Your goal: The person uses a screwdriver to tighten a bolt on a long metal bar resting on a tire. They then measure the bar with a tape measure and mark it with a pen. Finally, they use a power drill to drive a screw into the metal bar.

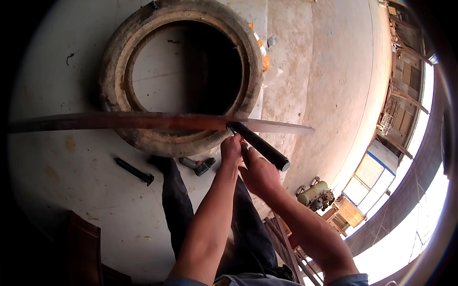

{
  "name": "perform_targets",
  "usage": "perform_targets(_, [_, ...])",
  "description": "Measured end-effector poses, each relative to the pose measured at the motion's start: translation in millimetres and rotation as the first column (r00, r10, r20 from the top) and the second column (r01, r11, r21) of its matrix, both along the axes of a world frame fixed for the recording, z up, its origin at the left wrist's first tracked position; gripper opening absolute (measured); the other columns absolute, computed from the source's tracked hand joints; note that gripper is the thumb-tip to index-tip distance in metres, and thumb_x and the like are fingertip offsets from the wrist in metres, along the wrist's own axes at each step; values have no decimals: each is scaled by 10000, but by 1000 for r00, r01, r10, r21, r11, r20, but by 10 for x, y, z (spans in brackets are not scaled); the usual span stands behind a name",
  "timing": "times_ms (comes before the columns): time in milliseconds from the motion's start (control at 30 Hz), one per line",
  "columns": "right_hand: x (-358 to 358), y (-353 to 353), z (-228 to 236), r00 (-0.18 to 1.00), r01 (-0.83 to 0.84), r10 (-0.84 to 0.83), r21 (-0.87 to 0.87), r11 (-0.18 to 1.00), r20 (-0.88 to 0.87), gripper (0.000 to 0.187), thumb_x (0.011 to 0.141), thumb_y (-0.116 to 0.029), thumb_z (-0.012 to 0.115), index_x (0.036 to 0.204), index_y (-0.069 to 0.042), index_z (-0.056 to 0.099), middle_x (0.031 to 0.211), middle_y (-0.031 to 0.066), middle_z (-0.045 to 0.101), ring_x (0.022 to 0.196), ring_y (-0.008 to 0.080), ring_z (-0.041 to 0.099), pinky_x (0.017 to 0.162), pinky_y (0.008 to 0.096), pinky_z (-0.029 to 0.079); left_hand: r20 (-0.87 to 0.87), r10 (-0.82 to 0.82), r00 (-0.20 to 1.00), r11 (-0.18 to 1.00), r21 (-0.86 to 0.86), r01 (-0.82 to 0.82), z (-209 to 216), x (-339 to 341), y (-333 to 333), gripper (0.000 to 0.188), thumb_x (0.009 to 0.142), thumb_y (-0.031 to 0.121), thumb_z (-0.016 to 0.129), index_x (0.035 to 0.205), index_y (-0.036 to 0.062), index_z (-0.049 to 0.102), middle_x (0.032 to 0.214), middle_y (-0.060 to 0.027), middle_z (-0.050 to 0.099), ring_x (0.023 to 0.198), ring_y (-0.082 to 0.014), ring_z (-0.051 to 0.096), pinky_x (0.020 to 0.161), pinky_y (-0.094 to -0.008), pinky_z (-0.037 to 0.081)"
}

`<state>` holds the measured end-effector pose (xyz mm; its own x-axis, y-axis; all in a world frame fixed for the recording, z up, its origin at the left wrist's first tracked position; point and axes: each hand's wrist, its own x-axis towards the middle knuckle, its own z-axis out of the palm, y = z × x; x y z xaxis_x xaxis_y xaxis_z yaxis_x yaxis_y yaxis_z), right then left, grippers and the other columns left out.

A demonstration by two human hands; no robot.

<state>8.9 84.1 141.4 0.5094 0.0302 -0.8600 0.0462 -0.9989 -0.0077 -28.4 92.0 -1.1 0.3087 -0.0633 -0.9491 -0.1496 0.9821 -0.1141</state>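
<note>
Gripping 1 black-handled tool (260, 145), 2 hands (257, 174) over 1 tyre (181, 76).

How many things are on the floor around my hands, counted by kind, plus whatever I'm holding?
Tyre: 1
Long metal strip: 1
Black-handled tool at the hands: 1
Black bar on the floor: 1
Green power tool: 1
Green compressor: 1
Total: 6

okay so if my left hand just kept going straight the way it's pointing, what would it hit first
Most likely the long rusty metal strip: the left hand points up and away from the body, just below it. Beyond lies the old tyre on the floor. Depth is unclear, so the hand might pass under the strip.
</note>
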Motion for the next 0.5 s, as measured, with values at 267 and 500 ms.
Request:
perform_targets(267, [-132, -228, -200, 991, 110, -120, 147, 983, 62, 245, 939, -313, 560, 955, -69, 566, 632, 6, 537, 449, 134, 456, 424, 311, 380, 13, -105, 994, 994, 25, 105, -59, -41, -101, 272, 908, 259, 569, 761, 34, 610, 649, -49, 577, 524, -119, 502, 481, -284, 387])
perform_targets(500, [-31, -107, -58, 972, -227, 229, -44, 973, 55, 269, 973, -371, 506, 950, -111, 572, 614, -4, 497, 439, 119, 406, 394, 284, 323, 21, -32, 999, 999, 41, 31, -71, -12, -146, 170, 920, 154, 535, 816, 21, 559, 661, -50, 537, 519, -139, 509, 442, -296, 386])
